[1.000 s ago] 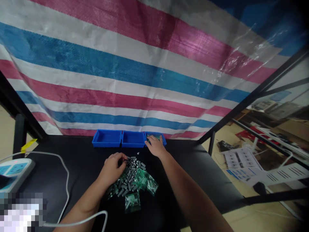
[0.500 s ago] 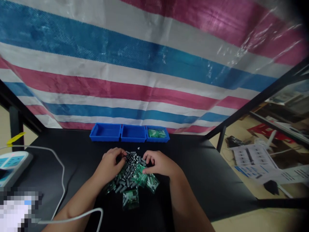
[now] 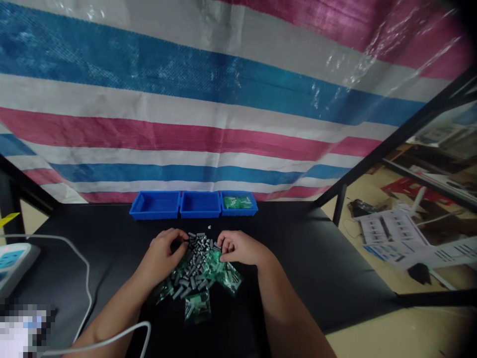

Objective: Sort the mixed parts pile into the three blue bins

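Observation:
A pile of small grey and metallic cylindrical parts [image 3: 194, 263] lies on the black table, mixed with clear-green plastic packets [image 3: 214, 266]. My left hand [image 3: 164, 253] is at the pile's left edge, thumb and fingers curved and apart, with nothing visible between them. On the right side, my right hand [image 3: 240, 247] touches the pile near the green packets, its fingers curled toward the thumb; whether something small is between them is hidden. One packet [image 3: 198, 307] lies at the near side of the pile.
Three blue bins stand behind the pile: the left bin [image 3: 155, 205] and middle bin [image 3: 200, 205] look bare inside, and the right bin [image 3: 239, 204] holds green packets. A power strip [image 3: 17, 261] and white cable [image 3: 88, 278] are at the left.
The camera view has shifted slightly. My right thumb has drawn nearer to its curled fingers; my left hand stays at the pile's left edge.

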Available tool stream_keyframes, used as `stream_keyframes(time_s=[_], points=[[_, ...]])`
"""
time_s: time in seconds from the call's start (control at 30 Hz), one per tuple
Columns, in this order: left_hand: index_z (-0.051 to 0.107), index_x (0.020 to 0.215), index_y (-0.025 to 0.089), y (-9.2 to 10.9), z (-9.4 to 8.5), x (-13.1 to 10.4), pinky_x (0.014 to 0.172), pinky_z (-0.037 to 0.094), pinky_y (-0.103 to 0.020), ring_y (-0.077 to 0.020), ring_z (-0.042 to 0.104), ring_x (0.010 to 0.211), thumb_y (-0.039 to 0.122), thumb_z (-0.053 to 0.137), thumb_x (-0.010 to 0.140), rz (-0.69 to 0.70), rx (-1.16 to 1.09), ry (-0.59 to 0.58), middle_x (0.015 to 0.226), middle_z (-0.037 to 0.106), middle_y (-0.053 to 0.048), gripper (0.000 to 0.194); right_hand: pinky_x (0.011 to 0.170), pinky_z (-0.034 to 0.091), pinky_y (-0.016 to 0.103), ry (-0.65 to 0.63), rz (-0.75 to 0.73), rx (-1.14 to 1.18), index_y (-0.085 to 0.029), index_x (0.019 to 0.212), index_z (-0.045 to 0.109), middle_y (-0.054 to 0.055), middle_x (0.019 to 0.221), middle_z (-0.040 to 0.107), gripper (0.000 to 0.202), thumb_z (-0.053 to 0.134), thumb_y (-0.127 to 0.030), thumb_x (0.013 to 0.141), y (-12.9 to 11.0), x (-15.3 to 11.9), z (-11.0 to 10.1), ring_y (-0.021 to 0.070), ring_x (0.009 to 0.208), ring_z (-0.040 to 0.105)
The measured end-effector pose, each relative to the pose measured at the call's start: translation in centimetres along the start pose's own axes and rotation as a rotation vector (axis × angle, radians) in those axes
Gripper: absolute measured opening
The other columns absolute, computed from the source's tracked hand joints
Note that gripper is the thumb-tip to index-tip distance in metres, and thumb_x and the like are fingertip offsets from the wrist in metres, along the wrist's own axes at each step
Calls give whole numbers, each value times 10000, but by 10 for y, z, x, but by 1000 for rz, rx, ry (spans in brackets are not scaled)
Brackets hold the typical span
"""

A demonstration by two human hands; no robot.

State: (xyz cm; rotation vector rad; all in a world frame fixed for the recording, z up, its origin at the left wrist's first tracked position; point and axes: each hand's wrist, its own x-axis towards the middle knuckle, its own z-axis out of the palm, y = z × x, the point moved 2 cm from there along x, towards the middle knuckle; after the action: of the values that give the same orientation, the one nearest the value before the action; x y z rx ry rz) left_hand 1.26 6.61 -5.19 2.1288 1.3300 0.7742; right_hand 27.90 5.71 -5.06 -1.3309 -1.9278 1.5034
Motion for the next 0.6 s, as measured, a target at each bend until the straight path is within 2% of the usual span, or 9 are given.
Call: stream_keyframes(time_s=[0.1, 0.17, 0.27, 0.4, 0.5, 0.6], points=[[661, 970, 220, 0, 0, 0, 811, 468, -349, -224, 626, 910, 309, 540, 896, -6, -8, 6, 928, 675, -43, 167, 502, 422, 187, -14, 13, 163, -184, 955, 662, -17, 761, 642, 250, 777, -258, 746, 3, -3, -9, 96, 600, 583], [661, 973, 220, -1, 0, 0, 815, 471, -348, -228, 628, 923, 305, 543, 892, -4, -16, 13, 938, 676, -46, 167, 446, 392, 179, 89, -19, 258, -178, 950, 671, -26, 702, 624, 226, 747, -318, 789, 6, -3, -19, 87, 535, 557], [657, 978, 219, -3, 1, -1, 811, 474, -346, -230, 629, 927, 303, 546, 892, 4, -23, 14, 943, 676, -49, 164, 454, 428, 194, 426, -155, 413, -173, 926, 681, -44, 599, 597, 233, 743, -361, 804, 13, 0, -35, 86, 485, 536], [654, 975, 216, -5, 1, -1, 807, 474, -348, -227, 629, 916, 302, 544, 897, -3, -35, 19, 935, 674, -49, 159, 582, 550, 253, 862, -290, 700, -177, 927, 685, -25, 681, 642, 321, 824, -365, 708, 24, 9, -49, 117, 592, 625], [654, 975, 215, -3, 0, -1, 804, 475, -345, -225, 631, 912, 305, 544, 898, -3, -45, 22, 935, 674, -49, 162, 705, 602, 314, 1095, -254, 812, -175, 992, 663, -6, 778, 663, 457, 864, -375, 633, 34, 15, -54, 149, 702, 679], [657, 970, 215, 0, -1, -1, 801, 476, -332, -216, 635, 903, 304, 549, 892, -1, -61, 28, 931, 674, -42, 160, 673, 611, 348, 1255, -165, 701, -185, 1051, 622, 22, 902, 657, 515, 840, -417, 646, 45, 14, -59, 171, 720, 687]])
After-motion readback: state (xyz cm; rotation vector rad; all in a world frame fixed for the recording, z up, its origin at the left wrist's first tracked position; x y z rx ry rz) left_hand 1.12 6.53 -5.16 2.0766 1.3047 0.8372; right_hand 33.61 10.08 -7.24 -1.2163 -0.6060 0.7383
